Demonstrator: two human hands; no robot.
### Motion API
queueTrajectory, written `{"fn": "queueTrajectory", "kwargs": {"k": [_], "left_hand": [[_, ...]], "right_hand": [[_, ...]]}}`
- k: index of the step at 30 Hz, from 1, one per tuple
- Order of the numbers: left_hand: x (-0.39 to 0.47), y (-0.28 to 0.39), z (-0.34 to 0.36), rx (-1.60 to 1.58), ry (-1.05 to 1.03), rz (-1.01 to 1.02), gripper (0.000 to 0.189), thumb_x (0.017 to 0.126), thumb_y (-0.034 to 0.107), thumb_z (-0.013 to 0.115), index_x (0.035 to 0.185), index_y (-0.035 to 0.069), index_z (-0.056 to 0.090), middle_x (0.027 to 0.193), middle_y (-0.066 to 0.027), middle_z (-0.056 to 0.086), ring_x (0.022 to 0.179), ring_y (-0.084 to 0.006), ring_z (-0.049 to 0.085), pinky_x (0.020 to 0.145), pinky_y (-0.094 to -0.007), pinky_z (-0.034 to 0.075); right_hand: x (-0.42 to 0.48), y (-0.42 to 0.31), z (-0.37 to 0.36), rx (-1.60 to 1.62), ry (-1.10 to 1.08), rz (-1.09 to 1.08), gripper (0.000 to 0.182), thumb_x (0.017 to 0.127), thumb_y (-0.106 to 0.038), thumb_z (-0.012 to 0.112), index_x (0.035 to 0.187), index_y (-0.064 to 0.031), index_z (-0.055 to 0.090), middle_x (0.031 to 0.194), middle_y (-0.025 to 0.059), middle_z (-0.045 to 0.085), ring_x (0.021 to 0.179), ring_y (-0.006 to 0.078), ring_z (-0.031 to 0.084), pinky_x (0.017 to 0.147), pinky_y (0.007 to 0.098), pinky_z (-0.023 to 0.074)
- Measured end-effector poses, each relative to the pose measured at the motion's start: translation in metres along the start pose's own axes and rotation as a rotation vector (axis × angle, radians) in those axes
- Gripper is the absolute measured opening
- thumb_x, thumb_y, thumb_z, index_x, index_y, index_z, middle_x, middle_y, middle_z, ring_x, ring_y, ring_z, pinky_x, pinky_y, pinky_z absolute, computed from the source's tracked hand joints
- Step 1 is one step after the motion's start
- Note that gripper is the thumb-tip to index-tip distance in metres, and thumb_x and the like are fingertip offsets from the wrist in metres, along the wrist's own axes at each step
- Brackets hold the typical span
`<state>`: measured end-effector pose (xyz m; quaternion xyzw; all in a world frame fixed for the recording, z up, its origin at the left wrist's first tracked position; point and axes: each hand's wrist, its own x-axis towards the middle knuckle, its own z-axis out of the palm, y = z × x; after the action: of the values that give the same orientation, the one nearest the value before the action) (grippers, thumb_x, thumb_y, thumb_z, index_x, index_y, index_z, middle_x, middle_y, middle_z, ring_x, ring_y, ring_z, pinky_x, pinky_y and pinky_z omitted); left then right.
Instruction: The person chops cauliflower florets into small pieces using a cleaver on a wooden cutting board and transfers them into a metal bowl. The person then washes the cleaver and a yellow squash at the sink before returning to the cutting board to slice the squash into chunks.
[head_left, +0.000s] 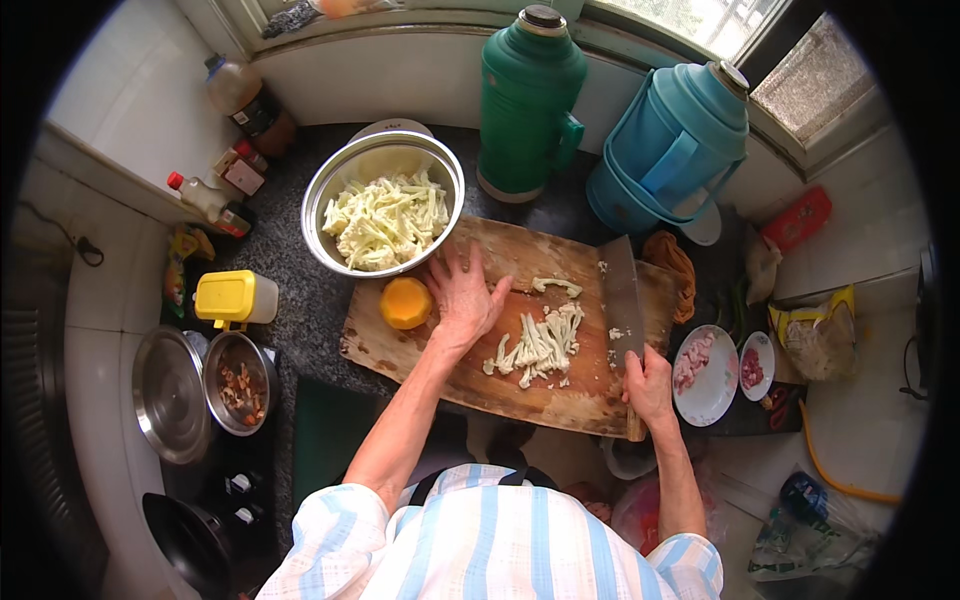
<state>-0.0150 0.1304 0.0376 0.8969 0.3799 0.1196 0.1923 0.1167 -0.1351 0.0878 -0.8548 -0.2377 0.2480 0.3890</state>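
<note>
My right hand (649, 386) grips the wooden handle of a cleaver (622, 300), whose broad blade lies over the right part of a worn wooden cutting board (465, 379). Fingers spread, my left hand (463, 296) is over the board beside a metal bowl (309, 225); whether it touches either cannot be told. Cut cauliflower pieces (386, 221) fill much of that bowl. Between the hands lies a small pile of cauliflower strips (544, 341), with one separate piece (557, 286) above it. A round orange-yellow object (406, 303) sits left of my left hand. White crumbs dot the board and blade.
Behind the board stand a green thermos flask (529, 105) and a blue one (667, 146). At right are plates of cut meat (712, 397) (765, 352) and a brown cloth (664, 262). Leftward are a yellow-lidded container (225, 296), a metal pot (259, 360) and bottles (206, 199).
</note>
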Motion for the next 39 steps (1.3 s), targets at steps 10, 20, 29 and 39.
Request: {"fn": "queueTrajectory", "kwargs": {"k": [10,20,29,39], "left_hand": [[-0.006,0.007,0.017,-0.326,-0.063,0.213,0.063,0.086,0.039,0.064,0.123,-0.009,0.047,0.126,-0.0325,0.045,0.121,-0.0465,0.041,0.102,-0.0527,0.037],[-0.102,0.017,0.004,-0.207,-0.208,0.407,0.115,0.059,0.053,0.082,0.148,0.008,0.025,0.154,-0.0266,0.01,0.139,-0.0528,0.008,0.111,-0.0618,0.015],[-0.042,0.009,0.016,-0.199,-0.174,0.541,0.126,0.047,0.058,0.083,0.148,0.01,0.025,0.153,-0.0267,0.009,0.14,-0.0518,0.006,0.113,-0.0609,0.015],[-0.045,0.024,0.035,-0.341,-0.108,0.564,0.1,0.057,0.058,0.081,0.133,0.003,0.046,0.141,-0.0218,0.039,0.132,-0.0452,0.03,0.108,-0.053,0.03]], "right_hand": [[0.005,-0.019,0.003,-0.355,-0.005,-0.227,0.015,0.088,-0.017,0.054,0.09,-0.0028,0.059,0.066,0.0229,0.06,0.065,0.043,0.06,0.059,0.051,0.0465],[-0.014,-0.015,0.014,-0.356,-0.076,-0.528,0.018,0.083,-0.012,0.06,0.099,-0.0047,0.06,0.072,0.0184,0.064,0.065,0.0371,0.062,0.056,0.0444,0.049],[-0.05,0.035,-0.011,0.514,-0.137,0.221,0.02,0.097,-0.017,0.05,0.082,-0.0038,0.054,0.056,0.0027,0.053,0.04,0.0101,0.049,0.039,0.0236,0.039],[-0.078,0.038,0.05,0.825,-0.145,0.412,0.019,0.098,-0.021,0.05,0.091,-0.0035,0.051,0.059,0.0045,0.053,0.042,0.0125,0.052,0.041,0.0265,0.0467]]}}
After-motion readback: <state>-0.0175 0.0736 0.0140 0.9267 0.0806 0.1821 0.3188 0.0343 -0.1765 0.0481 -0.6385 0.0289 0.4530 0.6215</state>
